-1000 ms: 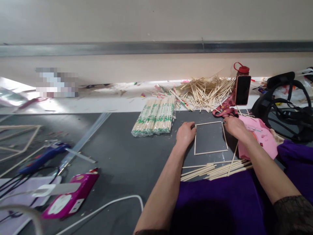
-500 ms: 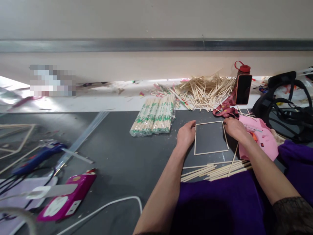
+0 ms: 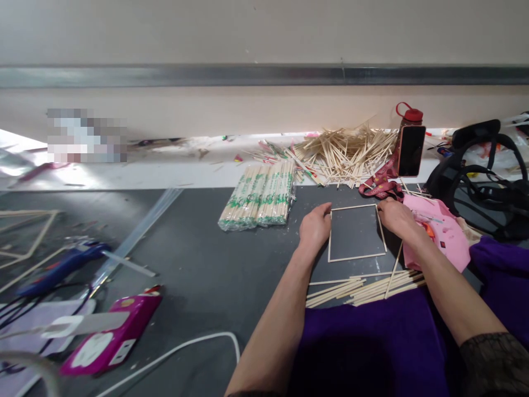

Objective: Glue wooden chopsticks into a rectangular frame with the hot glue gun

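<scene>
A square frame of thin wooden sticks (image 3: 357, 257) lies flat on the dark grey table (image 3: 215, 259). My left hand (image 3: 314, 226) rests at the frame's upper left corner with the fingers curled and pressed onto the sticks. My right hand (image 3: 395, 215) is at the upper right corner, fingers closed on the stick ends there. A row of loose sticks (image 3: 366, 288) lies just below the frame, near a purple cloth (image 3: 372, 342) on my lap.
Two wrapped chopstick bundles (image 3: 260, 196) lie left of the frame. A heap of loose sticks (image 3: 347, 151), a red-capped bottle (image 3: 409, 118) and a phone (image 3: 410, 151) stand behind. A pink cloth (image 3: 442, 231) and black bag (image 3: 483, 176) lie right. A blue glue gun (image 3: 61, 264) and magenta box (image 3: 111, 336) lie left.
Both hands stay at the frame's top corners. The view has shifted slightly, and my left hand's fingers have crept a little closer to the corner.
</scene>
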A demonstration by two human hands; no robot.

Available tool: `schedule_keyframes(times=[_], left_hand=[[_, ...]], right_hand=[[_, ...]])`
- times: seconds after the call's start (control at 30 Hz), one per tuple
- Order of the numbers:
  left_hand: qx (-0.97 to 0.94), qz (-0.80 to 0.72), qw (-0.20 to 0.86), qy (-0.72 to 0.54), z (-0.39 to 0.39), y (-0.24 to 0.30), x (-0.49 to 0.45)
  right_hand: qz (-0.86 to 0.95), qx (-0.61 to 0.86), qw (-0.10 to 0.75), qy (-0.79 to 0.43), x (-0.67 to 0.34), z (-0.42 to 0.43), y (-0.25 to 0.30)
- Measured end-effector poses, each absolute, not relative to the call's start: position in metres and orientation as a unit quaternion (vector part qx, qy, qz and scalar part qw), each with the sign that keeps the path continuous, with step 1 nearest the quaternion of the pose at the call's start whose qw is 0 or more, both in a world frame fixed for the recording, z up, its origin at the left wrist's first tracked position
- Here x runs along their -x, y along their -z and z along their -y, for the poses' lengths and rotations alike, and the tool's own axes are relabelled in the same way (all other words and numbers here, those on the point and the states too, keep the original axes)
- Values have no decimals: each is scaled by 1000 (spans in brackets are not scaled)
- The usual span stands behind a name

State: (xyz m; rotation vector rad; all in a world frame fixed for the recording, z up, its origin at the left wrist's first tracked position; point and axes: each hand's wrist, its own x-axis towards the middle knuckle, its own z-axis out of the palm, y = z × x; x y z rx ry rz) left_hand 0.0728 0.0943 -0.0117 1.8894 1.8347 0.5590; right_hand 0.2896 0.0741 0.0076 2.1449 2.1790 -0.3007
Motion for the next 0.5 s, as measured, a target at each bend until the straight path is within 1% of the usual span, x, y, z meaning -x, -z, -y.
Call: schedule_keyframes(times=[0.5], left_hand=[[-681, -668, 225, -198, -96, 14, -73]], right_hand=[[-712, -692, 23, 118, -293, -82, -10]])
